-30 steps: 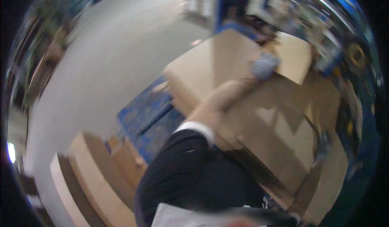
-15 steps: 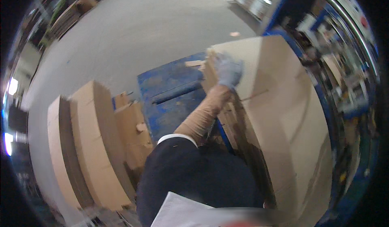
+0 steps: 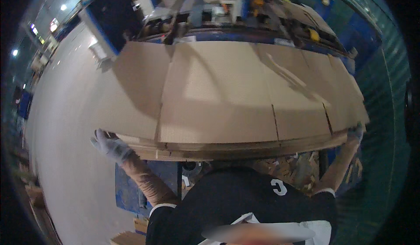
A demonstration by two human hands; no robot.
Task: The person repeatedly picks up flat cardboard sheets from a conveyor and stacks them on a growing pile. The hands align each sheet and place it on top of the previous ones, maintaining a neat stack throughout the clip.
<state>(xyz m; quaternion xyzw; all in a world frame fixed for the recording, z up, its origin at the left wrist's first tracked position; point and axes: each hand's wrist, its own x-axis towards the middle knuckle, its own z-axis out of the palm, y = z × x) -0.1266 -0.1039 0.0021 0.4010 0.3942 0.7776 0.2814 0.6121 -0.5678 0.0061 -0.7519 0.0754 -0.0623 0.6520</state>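
Brown cardboard fills the middle of what you see: a big flat stack of cardboard sheets [image 3: 227,100] held up in front of your chest, lying flat and wide from one side to the other. Your left hand [image 3: 109,145] has a pale glove on and grips the near left corner of the stack, with the fingers curled under the edge and the thumb side on top. Your right hand [image 3: 355,133] also has a glove on and is closed on the near right corner, far out to the side, so your arms are spread wide apart. You can see thin layers along the near edge of the stack, one sheet on top of another. The top sheet has fold lines running from the near edge to the far edge. Below the stack, near your left arm, a blue pallet [image 3: 131,188] lies on the grey floor [image 3: 65,113]. Small cardboard scraps [image 3: 288,168] lie under the stack, close to your right arm. Behind the far edge of the stack stands a long blue machine [image 3: 227,8] with many parts on it. Your black shirt [image 3: 236,201] shows at the bottom
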